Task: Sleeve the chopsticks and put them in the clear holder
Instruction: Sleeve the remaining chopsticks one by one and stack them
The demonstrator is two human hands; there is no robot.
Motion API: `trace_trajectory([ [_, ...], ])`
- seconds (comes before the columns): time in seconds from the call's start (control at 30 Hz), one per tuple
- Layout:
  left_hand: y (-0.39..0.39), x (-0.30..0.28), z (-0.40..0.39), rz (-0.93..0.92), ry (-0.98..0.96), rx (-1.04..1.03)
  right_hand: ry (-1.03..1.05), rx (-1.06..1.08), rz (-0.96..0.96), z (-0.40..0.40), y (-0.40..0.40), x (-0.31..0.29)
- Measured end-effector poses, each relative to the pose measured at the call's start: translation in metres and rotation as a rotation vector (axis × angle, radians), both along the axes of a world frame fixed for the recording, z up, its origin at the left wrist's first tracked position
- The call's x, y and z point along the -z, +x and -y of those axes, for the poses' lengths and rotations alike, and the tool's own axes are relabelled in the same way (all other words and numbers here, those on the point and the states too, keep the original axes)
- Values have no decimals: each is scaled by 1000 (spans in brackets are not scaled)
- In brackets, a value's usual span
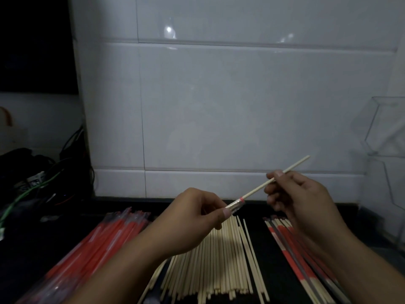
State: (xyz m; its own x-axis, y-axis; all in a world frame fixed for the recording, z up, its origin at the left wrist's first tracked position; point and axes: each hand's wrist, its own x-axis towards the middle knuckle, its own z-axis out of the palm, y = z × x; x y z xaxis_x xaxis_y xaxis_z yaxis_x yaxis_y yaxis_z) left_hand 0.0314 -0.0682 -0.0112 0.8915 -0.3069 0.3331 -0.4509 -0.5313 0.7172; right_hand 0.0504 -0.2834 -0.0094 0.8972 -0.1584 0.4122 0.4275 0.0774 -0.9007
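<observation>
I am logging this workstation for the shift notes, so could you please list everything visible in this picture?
chopstick: one, pale wood, held in the air between both hands, its lower end inside the sleeve
sleeve: one, clear with a red band at its mouth, pinched by the left hand
bare chopsticks: a large pile, pale wood, counter centre
empty sleeves: a bundle, red and clear, counter left
sleeved chopsticks: several, red and clear wrapping, counter right
clear holder: one, transparent, far right by the wall
cables: several, green and dark, far left
tiled wall: white, behind the counter
left hand: grips the sleeve
right hand: pinches the chopstick
</observation>
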Motion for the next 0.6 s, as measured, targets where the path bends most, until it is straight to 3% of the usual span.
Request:
trace_trajectory([
  [0.2,0,0,-2,15,23,-11,-279,-174,-91,-16,-10,7],
  [0.43,2,1,-5,10,24,-22,-148,131,92,-9,-8,1],
  [0.6,4,2,-4,14,28,-24,-385,-44,64,-16,-15,5],
])
